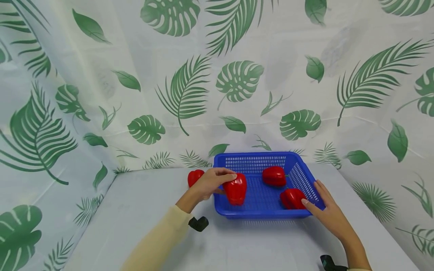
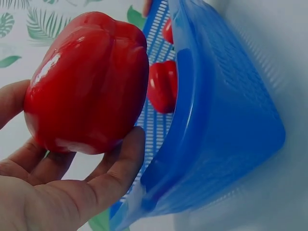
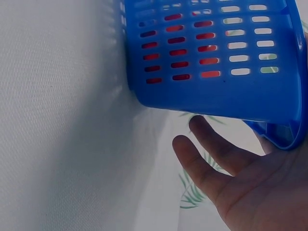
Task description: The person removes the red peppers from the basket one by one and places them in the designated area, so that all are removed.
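My left hand [image 1: 211,183] grips a red bell pepper [image 1: 235,190] over the left side of a blue plastic basket [image 1: 268,213]. The left wrist view shows the thumb and fingers around the lower part of this glossy pepper [image 2: 89,82]. Inside the basket, two more red bell peppers lie on the right half, one pepper [image 1: 274,176] farther back and another pepper [image 1: 292,198] by the near right corner. At that corner my right hand [image 1: 327,207] holds the basket rim, thumb over the inside and fingers outside. Two fingers [image 3: 202,168] extend apart from the wall in the right wrist view.
Another red pepper [image 1: 194,177] lies on the white table [image 1: 142,199] left of the basket, partly hidden behind my left hand. A leaf-patterned curtain [image 1: 190,98] rises behind the table and along its sides.
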Motion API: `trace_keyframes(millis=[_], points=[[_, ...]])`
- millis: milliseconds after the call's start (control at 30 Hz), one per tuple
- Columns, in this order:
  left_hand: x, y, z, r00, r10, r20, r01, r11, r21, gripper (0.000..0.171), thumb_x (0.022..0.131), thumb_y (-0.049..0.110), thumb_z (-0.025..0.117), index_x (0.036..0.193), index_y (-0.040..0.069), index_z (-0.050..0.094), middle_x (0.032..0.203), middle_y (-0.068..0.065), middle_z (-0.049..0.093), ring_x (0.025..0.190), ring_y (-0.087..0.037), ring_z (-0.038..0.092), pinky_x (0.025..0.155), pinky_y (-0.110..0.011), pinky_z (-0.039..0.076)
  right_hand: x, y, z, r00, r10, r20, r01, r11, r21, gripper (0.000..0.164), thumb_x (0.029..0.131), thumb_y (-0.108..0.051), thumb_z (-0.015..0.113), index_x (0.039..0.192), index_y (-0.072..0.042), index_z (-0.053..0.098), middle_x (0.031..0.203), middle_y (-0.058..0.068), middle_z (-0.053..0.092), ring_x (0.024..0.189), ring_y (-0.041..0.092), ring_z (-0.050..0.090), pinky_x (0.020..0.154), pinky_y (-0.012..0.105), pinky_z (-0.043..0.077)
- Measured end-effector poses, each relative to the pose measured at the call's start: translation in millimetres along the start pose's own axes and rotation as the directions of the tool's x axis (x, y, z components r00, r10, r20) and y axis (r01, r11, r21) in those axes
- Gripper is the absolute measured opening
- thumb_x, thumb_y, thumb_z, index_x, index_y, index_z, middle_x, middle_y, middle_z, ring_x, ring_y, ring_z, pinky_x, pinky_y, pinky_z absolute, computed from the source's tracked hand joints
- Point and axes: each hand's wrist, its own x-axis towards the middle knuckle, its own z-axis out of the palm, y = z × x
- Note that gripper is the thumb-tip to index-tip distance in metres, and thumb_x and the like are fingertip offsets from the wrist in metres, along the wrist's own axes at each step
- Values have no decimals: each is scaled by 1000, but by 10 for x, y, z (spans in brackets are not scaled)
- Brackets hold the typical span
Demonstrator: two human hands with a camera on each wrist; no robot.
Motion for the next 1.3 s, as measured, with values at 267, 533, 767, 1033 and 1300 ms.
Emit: trace_keyframes(millis=[267,533,767,1033,1300], points=[[-116,34,-162,998,7,-65,-7,1000,-1,40,105,27,71,137,4,68,135,-15,66,123,-35,63,89,-46,63,9,-6,1,1000,4,-1,-4,1000,-2,101,104,-53,61,171,-5,2,175,29,-5,154,63,2,105,88,22],[-207,-20,-310,995,10,-96,-11,1000,-16,40,106,30,69,138,5,67,131,-14,68,112,-32,66,81,-39,63,10,16,-1,1000,23,6,-23,1000,3,102,104,-54,61,171,-4,1,174,29,-7,154,63,1,106,88,21],[-294,-98,-457,991,-4,-134,1,1000,-22,42,105,32,70,138,7,68,129,-14,69,109,-33,67,81,-39,62,30,10,5,999,32,9,-32,999,-2,102,104,-53,61,170,-4,0,174,30,-8,154,63,1,105,88,22],[-367,-213,-586,989,26,-148,-32,999,-40,40,106,28,68,139,5,66,132,-16,68,117,-36,67,91,-48,63,32,7,0,999,39,9,-39,999,-8,102,104,-54,60,170,-4,-1,174,30,-9,154,64,0,104,88,22],[-446,-325,-703,980,5,-199,-15,999,-52,43,106,28,68,141,3,65,133,-16,67,120,-37,64,93,-47,62,52,27,12,999,40,8,-40,999,-5,102,104,-54,60,170,-4,0,174,29,-9,154,63,0,104,88,22]])
